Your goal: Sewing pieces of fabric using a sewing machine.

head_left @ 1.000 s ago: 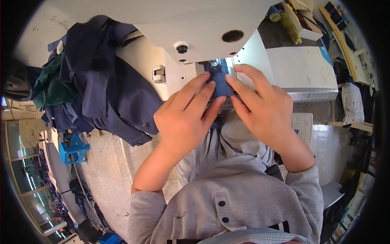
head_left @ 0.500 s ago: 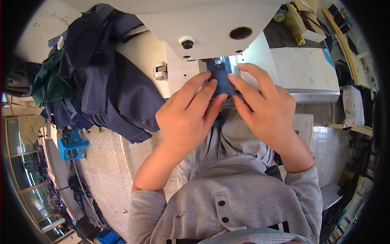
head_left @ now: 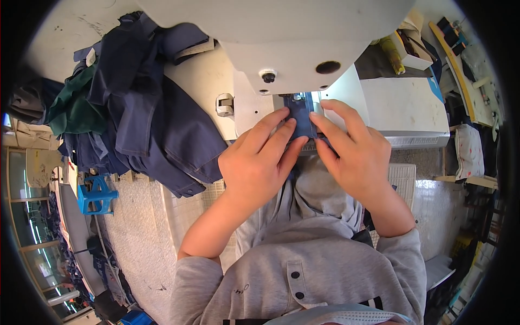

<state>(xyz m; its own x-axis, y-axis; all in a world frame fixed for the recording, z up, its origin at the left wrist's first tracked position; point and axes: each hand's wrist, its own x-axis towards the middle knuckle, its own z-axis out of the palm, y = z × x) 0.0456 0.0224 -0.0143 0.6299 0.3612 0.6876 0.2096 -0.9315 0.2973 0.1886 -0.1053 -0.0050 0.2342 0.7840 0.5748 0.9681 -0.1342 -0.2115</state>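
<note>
A narrow piece of dark blue fabric [head_left: 301, 122] lies under the head of a white sewing machine [head_left: 303, 49], lit by its lamp. My left hand [head_left: 259, 155] has its fingertips on the fabric's left edge, the thumb at its near edge. At the right edge, my right hand [head_left: 355, 153] pinches the fabric between thumb and fingers, its index finger stretched toward the machine. Both hands are close together just in front of the needle area. The needle itself is hidden under the machine head.
A heap of navy garments [head_left: 130, 103] with a green cloth [head_left: 81, 103] covers the table's left side. A metal fitting [head_left: 224, 105] sits left of the machine bed. At the back right stands a box [head_left: 414, 51] of supplies. A blue stool [head_left: 96, 194] is on the floor at left.
The whole view has shifted, so machine and garments appear lower and slightly to the right. Both hands stay on the fabric in nearly the same grip.
</note>
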